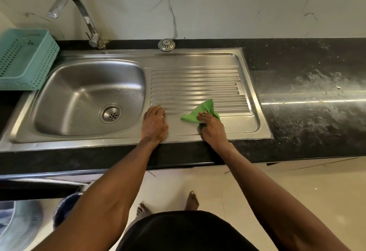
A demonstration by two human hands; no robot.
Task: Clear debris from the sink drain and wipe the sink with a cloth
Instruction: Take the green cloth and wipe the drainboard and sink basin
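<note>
We see the right hand [213,129] pressing a green cloth [204,111] onto the ribbed drainboard [198,84] of the steel sink [89,96], its grip curled over the cloth. The left hand [155,125] rests beside it on the drainboard's near left corner, grip released, holding nothing. The drain [111,114] sits in the basin. 1 strainer cap [166,44] lies on the black bench [307,92] behind, a teal basket [23,58] at far left.

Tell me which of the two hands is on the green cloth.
The right hand: it presses the green cloth onto the ribbed drainboard. The left hand rests bare on the steel, nearer the basin.
</note>
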